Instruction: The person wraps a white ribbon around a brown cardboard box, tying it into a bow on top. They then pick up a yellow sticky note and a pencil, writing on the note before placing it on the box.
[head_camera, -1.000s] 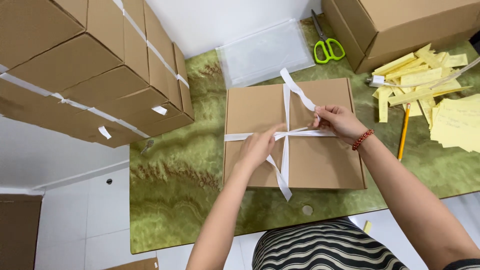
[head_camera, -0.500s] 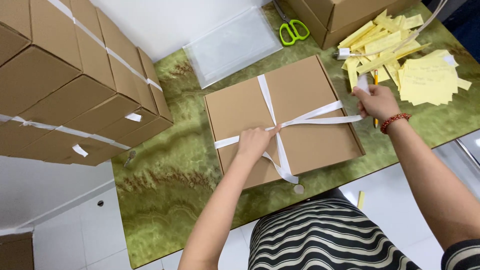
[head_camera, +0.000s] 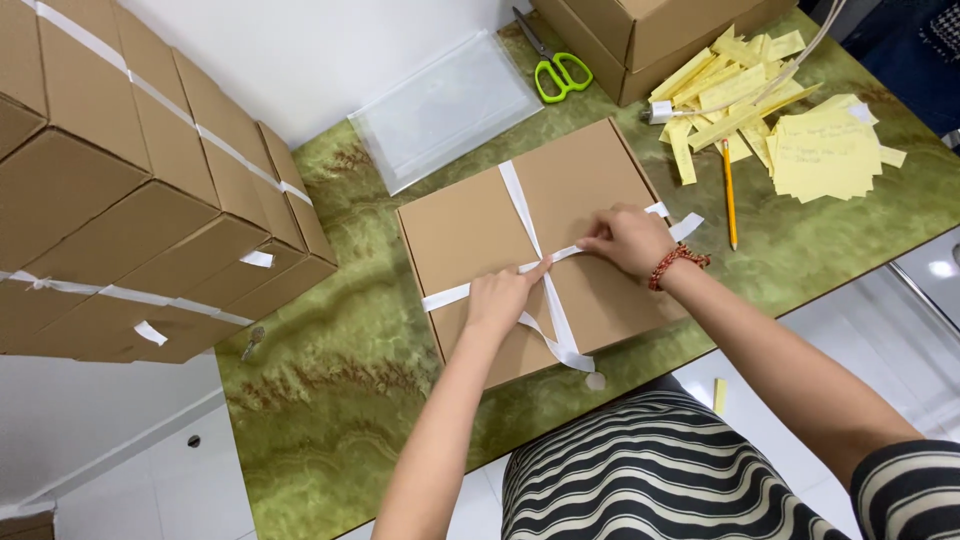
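A flat brown cardboard box (head_camera: 470, 225) lies on the green marbled table (head_camera: 330, 390), wrapped crosswise with white ribbon (head_camera: 520, 205). My left hand (head_camera: 500, 297) presses a finger on the ribbon crossing near the box's middle. My right hand (head_camera: 628, 240), with a red bead bracelet on the wrist, pinches the ribbon's right-hand strand over the box. A loose ribbon tail loops off the front edge of the box.
Stacked ribbon-tied cardboard boxes (head_camera: 130, 190) stand at the left. A clear plastic folder (head_camera: 440, 105) and green scissors (head_camera: 560, 72) lie behind the box. Yellow paper slips (head_camera: 820, 150), a pencil (head_camera: 728, 195) and more cartons (head_camera: 650, 35) are at the right.
My right hand has come back from the box's right edge to the middle, still holding the ribbon. My left hand stays on the crossing. The view has shifted.
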